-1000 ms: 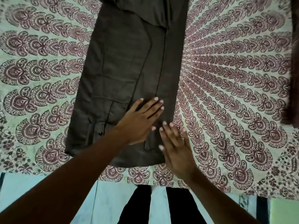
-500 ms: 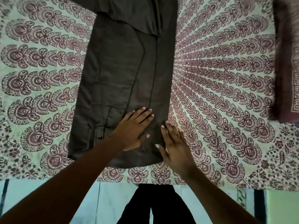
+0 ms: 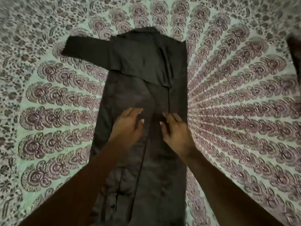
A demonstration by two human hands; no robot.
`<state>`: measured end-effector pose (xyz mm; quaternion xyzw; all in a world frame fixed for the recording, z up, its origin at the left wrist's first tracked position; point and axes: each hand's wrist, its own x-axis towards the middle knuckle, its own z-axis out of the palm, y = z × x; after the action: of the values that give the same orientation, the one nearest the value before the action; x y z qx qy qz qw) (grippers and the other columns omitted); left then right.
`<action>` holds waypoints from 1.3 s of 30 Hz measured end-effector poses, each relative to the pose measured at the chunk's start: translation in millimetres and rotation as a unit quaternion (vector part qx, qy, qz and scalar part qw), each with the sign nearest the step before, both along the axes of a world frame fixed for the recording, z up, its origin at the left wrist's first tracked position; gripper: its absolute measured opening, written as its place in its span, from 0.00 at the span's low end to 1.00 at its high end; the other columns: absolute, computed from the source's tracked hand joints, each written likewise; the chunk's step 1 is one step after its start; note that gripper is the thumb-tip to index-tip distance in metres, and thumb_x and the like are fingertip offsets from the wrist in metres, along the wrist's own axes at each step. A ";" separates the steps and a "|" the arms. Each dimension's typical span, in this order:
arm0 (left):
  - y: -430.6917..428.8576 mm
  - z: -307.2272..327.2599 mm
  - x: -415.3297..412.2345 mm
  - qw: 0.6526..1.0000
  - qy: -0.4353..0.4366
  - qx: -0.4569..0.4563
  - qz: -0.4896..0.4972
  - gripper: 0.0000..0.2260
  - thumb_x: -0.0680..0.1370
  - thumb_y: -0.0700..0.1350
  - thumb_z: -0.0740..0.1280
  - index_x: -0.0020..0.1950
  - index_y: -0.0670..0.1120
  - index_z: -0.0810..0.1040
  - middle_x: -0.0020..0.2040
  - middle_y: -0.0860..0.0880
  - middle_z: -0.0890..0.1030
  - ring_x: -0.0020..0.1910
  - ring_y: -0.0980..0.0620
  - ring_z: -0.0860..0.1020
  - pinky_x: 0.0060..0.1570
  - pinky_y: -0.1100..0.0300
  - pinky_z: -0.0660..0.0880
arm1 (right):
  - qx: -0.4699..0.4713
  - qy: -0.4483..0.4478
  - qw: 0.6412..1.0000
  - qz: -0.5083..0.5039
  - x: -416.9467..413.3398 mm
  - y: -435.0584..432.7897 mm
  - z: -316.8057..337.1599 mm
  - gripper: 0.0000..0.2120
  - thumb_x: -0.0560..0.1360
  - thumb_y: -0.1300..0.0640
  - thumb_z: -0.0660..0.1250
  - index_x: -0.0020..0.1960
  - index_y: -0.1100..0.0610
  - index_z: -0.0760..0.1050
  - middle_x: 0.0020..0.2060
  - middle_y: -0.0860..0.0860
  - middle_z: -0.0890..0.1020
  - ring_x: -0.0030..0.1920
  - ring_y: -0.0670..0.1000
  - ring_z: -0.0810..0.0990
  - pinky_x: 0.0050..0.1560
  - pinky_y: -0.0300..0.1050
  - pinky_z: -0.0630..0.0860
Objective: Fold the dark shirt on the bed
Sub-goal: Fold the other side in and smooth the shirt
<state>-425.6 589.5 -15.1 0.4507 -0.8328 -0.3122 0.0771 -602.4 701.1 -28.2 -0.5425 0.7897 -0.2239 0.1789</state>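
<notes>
On the bedspread, dark shirt lies lengthwise, one sleeve out.

Shirt: lies lengthwise on your bedspread, running from your body towards the far side.
Sleeve: sticks out to your left at the shirt's far end, lying on the bedspread.
Folded flap: lies on top of the shirt's far part, right of the sleeve.
Left hand: rests on the shirt's middle, left of your right hand.
Right hand: on the shirt near its right edge, close beside your left but apart.
</notes>
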 end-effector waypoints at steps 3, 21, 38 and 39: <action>-40.4 -4.3 -6.0 0.997 0.018 0.019 0.073 0.22 0.78 0.51 0.62 0.70 0.46 0.78 0.66 0.45 0.80 0.63 0.39 0.80 0.61 0.40 0.77 | 0.009 -0.012 1.000 0.027 -5.0 -49.9 -10.3 0.18 0.83 0.52 0.64 0.68 0.59 0.76 0.59 0.57 0.79 0.53 0.61 0.83 0.49 0.56 0.83; -322.3 -28.8 56.7 0.973 -0.165 -0.096 0.128 0.25 0.84 0.54 0.61 0.78 0.42 0.64 0.78 0.37 0.65 0.76 0.34 0.66 0.74 0.33 0.63 | 0.009 0.035 0.998 -0.052 54.4 -269.9 -43.8 0.22 0.82 0.50 0.65 0.68 0.64 0.76 0.64 0.62 0.77 0.62 0.65 0.76 0.63 0.60 0.77; -363.6 -16.2 59.9 0.929 0.070 0.144 0.335 0.24 0.72 0.41 0.81 0.64 0.35 0.79 0.55 0.41 0.83 0.54 0.44 0.82 0.49 0.56 0.76 | 0.070 0.083 0.994 -0.027 57.4 -274.8 -45.7 0.20 0.83 0.55 0.65 0.71 0.64 0.76 0.66 0.59 0.78 0.65 0.63 0.77 0.62 0.54 0.78; -353.3 -11.3 55.3 0.930 0.101 0.141 0.325 0.19 0.73 0.42 0.80 0.61 0.37 0.83 0.51 0.42 0.85 0.51 0.44 0.83 0.46 0.58 0.75 | 0.084 0.078 0.993 -0.020 56.4 -276.1 -43.9 0.21 0.83 0.55 0.64 0.72 0.64 0.75 0.67 0.58 0.77 0.66 0.63 0.76 0.62 0.54 0.77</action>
<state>-370.2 236.2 -26.4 0.6692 -0.5760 -0.4278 0.1935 -545.9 425.0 -72.1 -0.5255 0.8279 -0.1173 0.1573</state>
